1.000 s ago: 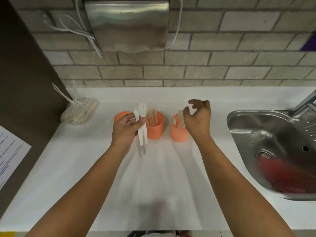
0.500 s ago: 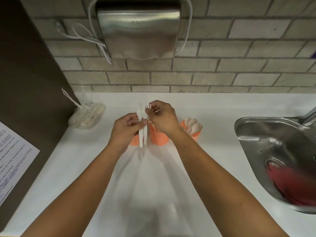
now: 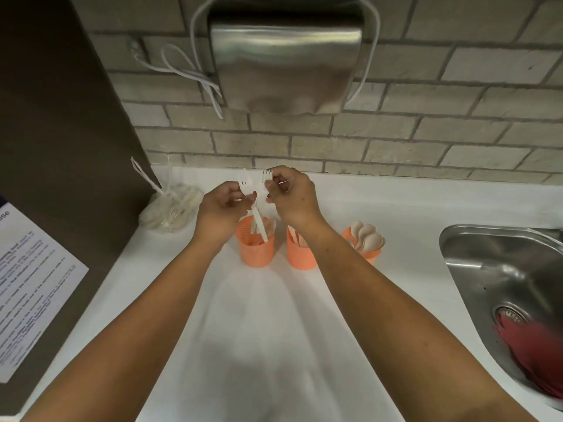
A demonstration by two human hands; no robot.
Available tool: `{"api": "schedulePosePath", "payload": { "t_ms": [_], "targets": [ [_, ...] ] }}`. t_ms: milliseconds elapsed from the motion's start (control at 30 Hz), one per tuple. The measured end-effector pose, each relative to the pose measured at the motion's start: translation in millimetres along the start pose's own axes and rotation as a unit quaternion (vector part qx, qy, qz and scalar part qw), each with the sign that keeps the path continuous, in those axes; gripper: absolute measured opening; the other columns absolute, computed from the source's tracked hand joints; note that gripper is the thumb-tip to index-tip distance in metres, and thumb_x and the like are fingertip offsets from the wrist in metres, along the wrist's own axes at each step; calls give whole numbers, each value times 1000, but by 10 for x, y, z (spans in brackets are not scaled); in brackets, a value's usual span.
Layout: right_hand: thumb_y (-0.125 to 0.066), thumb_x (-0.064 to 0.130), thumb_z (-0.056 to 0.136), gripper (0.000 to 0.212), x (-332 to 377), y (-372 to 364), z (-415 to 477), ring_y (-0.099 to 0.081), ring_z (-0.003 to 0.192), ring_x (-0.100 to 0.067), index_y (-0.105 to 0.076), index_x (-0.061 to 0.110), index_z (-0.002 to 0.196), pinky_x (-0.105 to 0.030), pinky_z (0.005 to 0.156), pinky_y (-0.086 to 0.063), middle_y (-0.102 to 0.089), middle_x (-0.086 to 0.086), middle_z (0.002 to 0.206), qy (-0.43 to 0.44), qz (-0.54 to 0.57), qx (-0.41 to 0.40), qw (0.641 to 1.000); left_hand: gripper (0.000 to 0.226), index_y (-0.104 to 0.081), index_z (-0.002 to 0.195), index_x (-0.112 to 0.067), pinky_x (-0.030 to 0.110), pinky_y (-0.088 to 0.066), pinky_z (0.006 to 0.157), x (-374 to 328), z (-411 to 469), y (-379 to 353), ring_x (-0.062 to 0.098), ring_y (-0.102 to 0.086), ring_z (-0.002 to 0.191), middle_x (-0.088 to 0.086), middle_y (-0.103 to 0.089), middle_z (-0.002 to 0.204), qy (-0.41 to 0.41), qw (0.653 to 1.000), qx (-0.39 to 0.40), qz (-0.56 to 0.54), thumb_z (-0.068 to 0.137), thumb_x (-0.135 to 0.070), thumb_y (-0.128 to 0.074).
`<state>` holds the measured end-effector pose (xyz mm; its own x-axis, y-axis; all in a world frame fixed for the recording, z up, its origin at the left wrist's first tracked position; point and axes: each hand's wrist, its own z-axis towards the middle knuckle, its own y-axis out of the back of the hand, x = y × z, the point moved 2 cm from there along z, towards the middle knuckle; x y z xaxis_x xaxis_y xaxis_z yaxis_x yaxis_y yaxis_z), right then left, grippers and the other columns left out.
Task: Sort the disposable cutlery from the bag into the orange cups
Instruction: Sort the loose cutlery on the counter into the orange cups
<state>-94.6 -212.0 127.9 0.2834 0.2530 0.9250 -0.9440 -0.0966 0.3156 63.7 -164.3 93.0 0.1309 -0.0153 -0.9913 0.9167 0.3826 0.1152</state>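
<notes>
Both hands over left cup (image 3: 256, 252): left hand (image 3: 221, 205) grips fork bunch (image 3: 256, 216), right hand (image 3: 292, 197) pinches one fork (image 3: 265, 177) by tines. Step, seemingly: singling it out. Bag (image 3: 170, 208) far left on worktop (image 3: 274, 330). Next, probably: drop fork into cup.

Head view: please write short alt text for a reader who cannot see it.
A left hand and a right hand hold white plastic forks over the leftmost of three orange cups on a white counter. The rightmost cup holds spoons; a cutlery bag lies left, a steel sink right.

Bag (image 3: 170, 208) left of cups (image 3: 257, 254), sink (image 3: 475, 239) right, spoons (image 3: 367, 237) in rightmost cup (image 3: 374, 257)
</notes>
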Motion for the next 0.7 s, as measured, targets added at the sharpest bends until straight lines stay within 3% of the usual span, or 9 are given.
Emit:
{"api": "schedulePosePath", "payload": {
  "t_ms": [100, 200, 267, 367, 467, 533, 633, 700],
  "targets": [
    [-61, 4, 96, 17, -29, -107, 71, -74, 67, -26, -69, 19, 90, -19, 59, -48, -66, -7, 89, 9, -18, -5, 1000, 11, -73, 96, -19, 45, -61, 84, 49, 111, 133, 16, -72, 70, 2, -77, 90, -5, 997, -62, 39, 89, -17, -81],
    [-61, 4, 94, 24, -161, -212, 105, -73, 75, -29, -69, 27, 90, -32, 69, -57, -66, -2, 88, 23, -54, -15, 998, 10, -72, 96, -17, 45, -62, 83, 139, 137, 200, 16, -74, 72, 0, -77, 90, -14, 991, -94, 96, 90, -18, -80],
    [-61, 6, 92, 20, -253, -258, 112, -70, 77, -24, -71, 23, 98, -38, 77, -59, -68, -1, 90, 18, -99, 6, 995, 13, -71, 98, -14, 39, -61, 81, 214, 124, 197, 17, -75, 79, -1, -76, 90, -21, 985, -81, 151, 89, -18, -80],
    [-63, 11, 92, 29, -321, -302, 75, -63, 93, -21, -67, 18, 120, -37, 92, -55, -60, -7, 114, -18, -187, 77, 979, 33, -68, 114, -17, 17, -49, 83, 321, 86, 193, 13, -69, 99, -6, -72, 103, 7, 975, -44, 216, 86, -27, -83],
    [-61, 10, 92, 35, -271, -326, 13, -52, 118, -28, -64, 17, 127, -34, 99, -48, -51, -7, 125, 20, -226, 69, 972, 53, -63, 132, -19, 25, -44, 104, 354, 101, 293, 10, -59, 121, -7, -65, 128, -3, 971, -78, 227, 87, -41, -80],
    [-60, 7, 91, 32, -192, -337, -61, -52, 113, -24, -67, 16, 120, -27, 94, -45, -52, -4, 118, 73, -200, 48, 976, 51, -61, 134, -18, 30, -43, 109, 365, 149, 431, 14, -57, 126, -3, -64, 134, -8, 967, -116, 226, 92, -45, -74],
    [-60, 5, 90, 25, -105, -386, -258, -58, 90, -11, -70, 15, 110, -15, 82, -45, -55, 2, 103, 116, -129, 68, 983, 44, -61, 135, -18, 38, -44, 112, 406, 258, 706, 25, -57, 129, 5, -62, 138, 7, 961, -153, 230, 99, -43, -65],
    [-60, 5, 88, 22, -139, -476, -425, -60, 77, -10, -71, 16, 104, -18, 75, -49, -60, 1, 97, 132, -107, 92, 981, 43, -59, 139, -18, 39, -40, 112, 466, 356, 896, 31, -53, 131, 12, -57, 142, 27, 946, -156, 282, 101, -39, -61]
  ]
}}
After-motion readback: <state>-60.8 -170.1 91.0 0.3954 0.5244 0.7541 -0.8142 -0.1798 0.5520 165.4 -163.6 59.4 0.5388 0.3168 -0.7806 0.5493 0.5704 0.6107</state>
